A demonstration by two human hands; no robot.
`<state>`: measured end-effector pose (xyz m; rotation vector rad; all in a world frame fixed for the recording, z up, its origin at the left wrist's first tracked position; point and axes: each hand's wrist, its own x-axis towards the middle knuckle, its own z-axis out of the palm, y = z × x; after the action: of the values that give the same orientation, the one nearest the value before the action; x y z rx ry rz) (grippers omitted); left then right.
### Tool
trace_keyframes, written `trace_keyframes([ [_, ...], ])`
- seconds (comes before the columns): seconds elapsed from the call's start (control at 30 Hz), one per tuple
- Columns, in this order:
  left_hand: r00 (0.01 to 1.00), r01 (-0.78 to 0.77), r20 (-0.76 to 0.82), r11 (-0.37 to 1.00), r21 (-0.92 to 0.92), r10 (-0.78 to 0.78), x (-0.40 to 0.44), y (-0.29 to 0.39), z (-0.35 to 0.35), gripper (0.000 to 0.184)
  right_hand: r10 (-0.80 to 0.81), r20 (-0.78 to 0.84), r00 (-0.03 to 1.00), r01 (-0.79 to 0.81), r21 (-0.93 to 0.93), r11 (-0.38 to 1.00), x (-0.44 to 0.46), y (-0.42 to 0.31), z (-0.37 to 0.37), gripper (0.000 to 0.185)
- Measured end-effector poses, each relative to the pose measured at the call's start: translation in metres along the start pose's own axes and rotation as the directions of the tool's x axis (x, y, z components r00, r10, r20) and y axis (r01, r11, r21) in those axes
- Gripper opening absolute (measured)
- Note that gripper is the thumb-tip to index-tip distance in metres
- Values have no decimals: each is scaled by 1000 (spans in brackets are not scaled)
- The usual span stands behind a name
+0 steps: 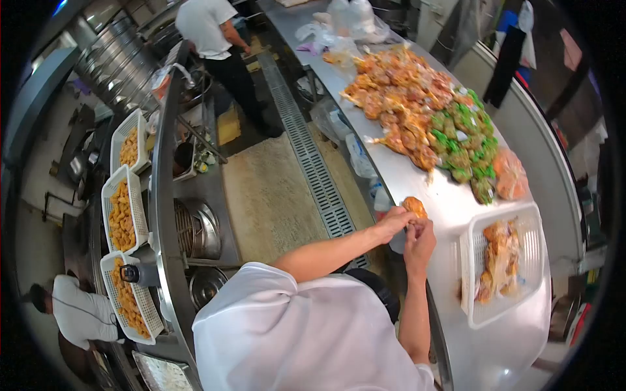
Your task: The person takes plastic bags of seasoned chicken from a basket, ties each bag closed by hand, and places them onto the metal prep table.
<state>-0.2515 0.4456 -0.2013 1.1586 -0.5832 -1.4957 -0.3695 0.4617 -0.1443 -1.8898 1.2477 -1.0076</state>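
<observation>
In front of my body, over the edge of the steel table (pixel 450 225), both hands meet at a small clear bag of orange-coloured food (pixel 415 207). My left hand (pixel 393 223) is closed at the bag's gathered neck. My right hand (pixel 419 241) pinches at the same spot, fingers pressed together. The exact grip of the fingertips is too small to make out. To the right stands a white plastic basket (pixel 466 280) with several similar bags (pixel 499 260) inside. Further along the table lies a big heap of orange food bags (pixel 404 98).
Green-tied bags (pixel 464 133) and a pink-orange bag (pixel 510 173) lie beside the heap. Left, a steel shelf (pixel 163 189) carries white baskets (pixel 105 207) of fried pieces. A floor drain grate (pixel 306 163) runs between. One person (pixel 205 29) stands ahead, another (pixel 81 309) at left.
</observation>
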Motion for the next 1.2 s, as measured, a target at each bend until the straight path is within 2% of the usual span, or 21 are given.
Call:
trace_keyframes([
  [0.1,999,46,-14,998,34,-46,-22,7,17,20,-107,-76,991,112,67,991,5,6,-17,10],
  [0.2,999,-7,40,990,142,1,-21,8,10,20,24,52,998,-20,-74,997,12,13,-30,10],
  [0.23,979,-194,28,890,412,201,-21,9,1,21,38,90,995,-28,-109,994,16,13,-32,12],
  [0.27,915,-346,69,685,641,397,-22,12,-9,22,49,136,989,-29,-141,990,18,12,-31,13],
  [0.3,809,-439,164,396,806,564,-20,13,-15,25,71,154,986,-52,-127,991,22,5,-33,14],
  [0.37,855,-518,276,678,522,440,-16,5,-18,29,-31,102,994,37,-50,998,31,5,-29,13],
  [0.4,857,-497,345,793,352,383,-14,3,-18,32,-81,72,994,83,-17,996,37,5,-28,13],
  [0.43,902,-187,430,939,289,47,-20,17,-20,29,-39,74,996,35,54,998,44,2,-30,14],
  [0.53,884,-18,435,917,399,-172,-8,56,-20,26,76,35,996,-83,247,965,58,-7,-41,15],
  [0.6,928,-217,361,926,309,97,34,68,-36,25,142,-25,990,-124,358,925,55,-7,-47,17],
  [0.63,945,-308,247,841,445,216,50,83,-41,32,134,-5,991,-126,313,942,50,0,-52,23],
  [0.67,875,-459,252,543,703,414,67,97,-46,45,125,-2,992,-119,275,954,44,3,-60,24],
  [0.7,739,-509,338,155,847,583,87,109,-50,60,124,-4,992,-119,233,965,36,6,-69,26],
  [0.8,582,-547,565,-233,804,585,174,75,-120,61,174,-47,984,-164,166,972,2,18,-101,29],
  [0.87,734,-533,480,-31,846,480,179,87,-124,56,188,-94,978,-176,125,976,-21,26,-125,29],
  [0.93,865,-380,361,-14,925,348,188,117,-116,42,286,-197,938,-245,209,947,-50,38,-152,27],
  [0.97,828,-262,250,-47,964,503,158,134,-65,27,359,-229,905,-295,269,917,-66,41,-166,27],
  [1.07,473,-526,429,-145,838,770,147,127,41,18,485,-344,804,-338,407,849,-105,55,-193,25],
  [1.13,590,-721,496,139,679,637,138,102,121,18,514,-388,765,-338,438,833,-122,59,-206,25],
  [1.17,489,-818,625,70,571,609,136,78,154,19,517,-395,760,-340,437,833,-128,58,-212,25],
  [1.2,484,-847,686,95,523,544,123,56,192,19,520,-399,755,-343,436,832,-135,59,-217,25],
])
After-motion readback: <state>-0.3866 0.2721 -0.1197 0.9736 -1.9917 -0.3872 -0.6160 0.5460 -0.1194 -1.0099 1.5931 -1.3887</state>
